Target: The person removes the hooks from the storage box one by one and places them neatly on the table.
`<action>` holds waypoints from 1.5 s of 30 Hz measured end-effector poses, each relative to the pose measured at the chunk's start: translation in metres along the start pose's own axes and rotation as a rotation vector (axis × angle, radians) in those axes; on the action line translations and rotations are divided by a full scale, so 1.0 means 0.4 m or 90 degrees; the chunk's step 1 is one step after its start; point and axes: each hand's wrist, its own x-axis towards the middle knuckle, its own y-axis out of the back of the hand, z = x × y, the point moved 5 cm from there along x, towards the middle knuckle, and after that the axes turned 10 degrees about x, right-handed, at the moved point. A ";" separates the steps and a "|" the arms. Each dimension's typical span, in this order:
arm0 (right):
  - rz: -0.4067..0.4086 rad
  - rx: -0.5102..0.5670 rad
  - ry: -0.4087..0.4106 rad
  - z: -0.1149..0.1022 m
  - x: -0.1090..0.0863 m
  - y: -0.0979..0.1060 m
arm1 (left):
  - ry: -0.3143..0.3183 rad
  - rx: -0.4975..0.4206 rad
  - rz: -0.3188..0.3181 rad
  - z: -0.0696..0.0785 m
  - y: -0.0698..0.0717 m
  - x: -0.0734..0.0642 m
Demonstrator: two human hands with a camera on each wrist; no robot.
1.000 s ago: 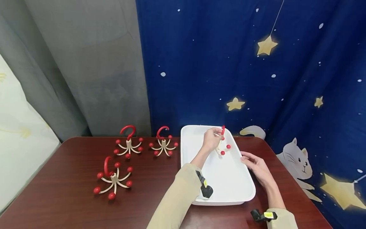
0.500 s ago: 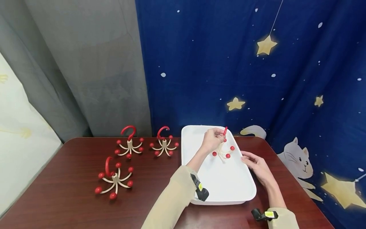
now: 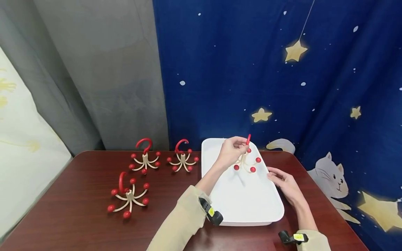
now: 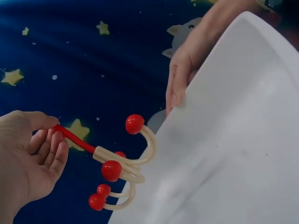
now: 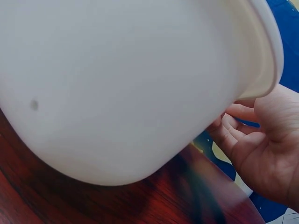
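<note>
In the head view my left hand (image 3: 233, 152) pinches the red hook of a multi-arm hook hanger (image 3: 244, 159) over the far part of a white tray (image 3: 242, 205). Cream curved arms with red ball tips hang below the fingers, and a faint shadow falls on the tray floor. The left wrist view shows thumb and fingertips on the hook's end, with the hanger (image 4: 119, 161) tilted. My right hand (image 3: 287, 186) is at the tray's right edge, fingers extended along the outside of the rim. In the right wrist view its fingertips are partly hidden by the tray wall (image 5: 140, 93).
Left of the tray, three similar hangers stand on the dark red table (image 3: 78, 209): one near the front (image 3: 129, 196), one behind it (image 3: 145, 158) and one beside the tray (image 3: 183, 159). A blue starry curtain (image 3: 220, 87) and a grey curtain (image 3: 110, 87) rise behind the table.
My left hand has shifted slightly right and up with the hanger, whose arms now show more fully. The right hand keeps its place at the tray's rim.
</note>
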 end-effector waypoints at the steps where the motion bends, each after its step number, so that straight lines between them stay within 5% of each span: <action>1: -0.001 0.001 0.000 0.000 0.000 0.000 | -0.002 -0.004 0.000 0.006 0.005 -0.005; 24: -0.008 0.020 0.016 0.008 0.003 0.004 | -0.075 -0.078 -0.012 0.071 0.147 -0.119; 45: -0.019 0.025 0.012 0.011 0.001 -0.001 | -0.050 -0.071 0.023 0.052 0.322 -0.215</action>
